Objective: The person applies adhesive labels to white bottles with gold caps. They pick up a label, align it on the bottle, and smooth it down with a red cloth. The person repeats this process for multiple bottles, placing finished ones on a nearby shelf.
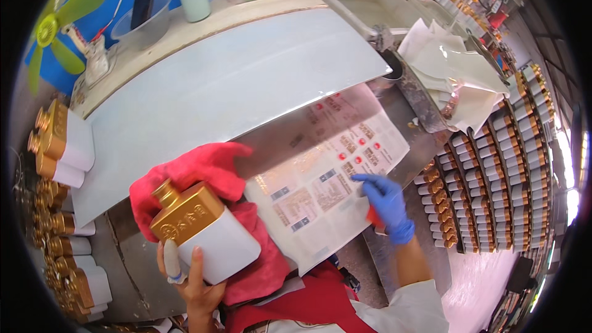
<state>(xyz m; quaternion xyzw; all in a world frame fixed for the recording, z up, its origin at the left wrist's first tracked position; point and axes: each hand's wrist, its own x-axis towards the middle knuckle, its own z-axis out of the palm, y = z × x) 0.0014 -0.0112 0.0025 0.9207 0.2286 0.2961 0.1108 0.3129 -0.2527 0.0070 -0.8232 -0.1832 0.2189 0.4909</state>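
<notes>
While hands are apart, left hand (200, 291): clamped on bottle (213, 239)
Right hand (386, 200): at label sheet (311, 216), can't tell grip

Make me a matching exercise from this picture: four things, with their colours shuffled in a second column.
Things:
1. Bottle held in the left hand
2. Glove on the right hand
3. Bunched cloth
4. Fan

Colours:
A. Yellowish green
B. Pinkish red
C. Gold and white
D. Blue

Right pairs: 1-C, 2-D, 3-B, 4-A
</notes>
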